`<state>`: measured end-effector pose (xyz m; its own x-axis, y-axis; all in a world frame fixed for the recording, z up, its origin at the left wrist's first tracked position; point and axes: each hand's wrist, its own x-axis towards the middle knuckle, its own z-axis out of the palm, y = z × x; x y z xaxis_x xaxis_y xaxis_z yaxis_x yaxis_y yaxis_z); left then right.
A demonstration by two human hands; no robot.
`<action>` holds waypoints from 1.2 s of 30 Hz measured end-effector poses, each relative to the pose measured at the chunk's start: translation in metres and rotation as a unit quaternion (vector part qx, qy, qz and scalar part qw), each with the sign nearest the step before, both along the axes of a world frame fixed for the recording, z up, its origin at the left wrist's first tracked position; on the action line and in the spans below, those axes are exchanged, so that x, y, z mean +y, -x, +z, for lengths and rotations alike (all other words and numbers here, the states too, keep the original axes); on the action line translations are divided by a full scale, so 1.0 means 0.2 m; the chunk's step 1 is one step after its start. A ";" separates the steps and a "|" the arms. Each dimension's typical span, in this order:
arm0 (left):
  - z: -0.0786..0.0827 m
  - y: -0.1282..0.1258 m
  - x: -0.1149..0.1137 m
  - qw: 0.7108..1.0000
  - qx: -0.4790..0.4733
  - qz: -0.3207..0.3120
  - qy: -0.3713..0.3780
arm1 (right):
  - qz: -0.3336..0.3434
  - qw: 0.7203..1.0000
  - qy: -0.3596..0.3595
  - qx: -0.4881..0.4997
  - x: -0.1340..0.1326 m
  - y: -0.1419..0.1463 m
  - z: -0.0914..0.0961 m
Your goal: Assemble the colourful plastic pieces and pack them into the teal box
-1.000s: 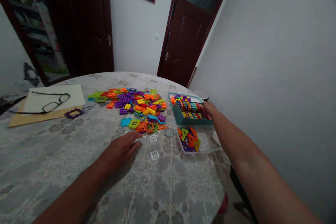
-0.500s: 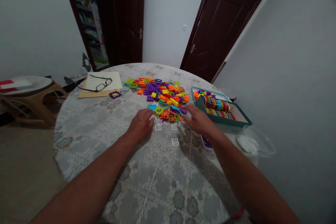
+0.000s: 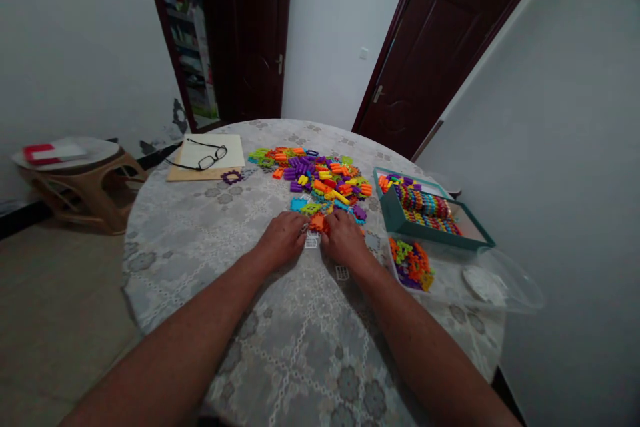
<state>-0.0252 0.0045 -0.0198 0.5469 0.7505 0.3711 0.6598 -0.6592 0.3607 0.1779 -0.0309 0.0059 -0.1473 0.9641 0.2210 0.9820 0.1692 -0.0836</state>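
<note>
A heap of small plastic building pieces [image 3: 320, 177], orange, purple, yellow, green and blue, lies on the round table [image 3: 210, 240]. Both hands rest at the heap's near edge. My left hand [image 3: 283, 240] lies knuckles up with its fingers curled beside a small white lattice piece [image 3: 311, 241]. My right hand [image 3: 341, 239] is curled close to it, fingers touching an orange piece [image 3: 317, 221]. What either hand grips is hidden under the fingers. Another white lattice piece [image 3: 343, 273] lies by my right wrist.
A teal box [image 3: 400, 220] packed with coloured pieces stands at the right, with a clear tray [image 3: 500, 293] of more pieces in front. Glasses [image 3: 207, 159] lie on paper at the far left, a purple ring [image 3: 231, 177] beside. A low stool [image 3: 85, 180] stands left of the table.
My right hand has come from the teal box to the heap's near edge, close beside my left hand. The view has swung left and pulled back.
</note>
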 end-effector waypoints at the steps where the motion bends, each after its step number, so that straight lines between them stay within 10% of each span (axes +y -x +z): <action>1: 0.01 0.00 -0.01 1.000 0.006 -0.002 0.005 | 0.021 1.000 0.003 -0.003 -0.02 -0.01 0.00; 9: 0.07 -0.04 -0.08 0.995 0.003 -0.090 0.033 | 0.132 0.982 0.006 0.135 -0.17 -0.15 -0.01; 27: 0.15 -0.06 -0.11 0.992 -0.059 0.017 0.112 | 0.035 0.858 -0.082 0.506 -0.22 -0.14 -0.05; 36: 0.16 -0.09 -0.14 0.890 -0.231 -0.115 0.376 | 0.151 0.922 -0.173 0.311 -0.24 -0.10 -0.07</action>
<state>-0.0068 -0.0241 0.0118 0.6374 0.7696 0.0370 0.2054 -0.2160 0.9545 0.1969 -0.0799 -0.0080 -0.1386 0.7556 0.6402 0.6668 0.5491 -0.5038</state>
